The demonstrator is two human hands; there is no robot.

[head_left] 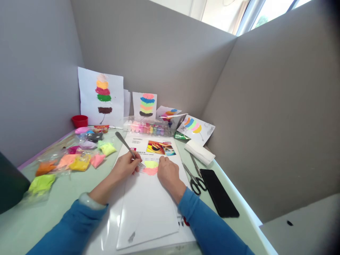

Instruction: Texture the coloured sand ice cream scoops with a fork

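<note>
My left hand (126, 165) is closed round a metal fork (129, 149), whose tines rest on a pink clay patch (150, 171) on the white sheet of paper (148, 202). Just above the pink lies a yellow-green clay patch (151, 164). My right hand (168, 173) presses on the paper beside the clay, fingers curled down at the patches' right edge; I cannot make out anything in it. A colour picture (160, 147) is printed higher on the sheet.
Bags of coloured clay (77, 159) lie at the left, with a red cup (80, 120) behind. A clear box of clay colours (148, 127) and finished clay pictures (102, 95) stand at the back. Scissors (195, 177), a black phone (219, 193) and a folded tissue (199, 151) lie right.
</note>
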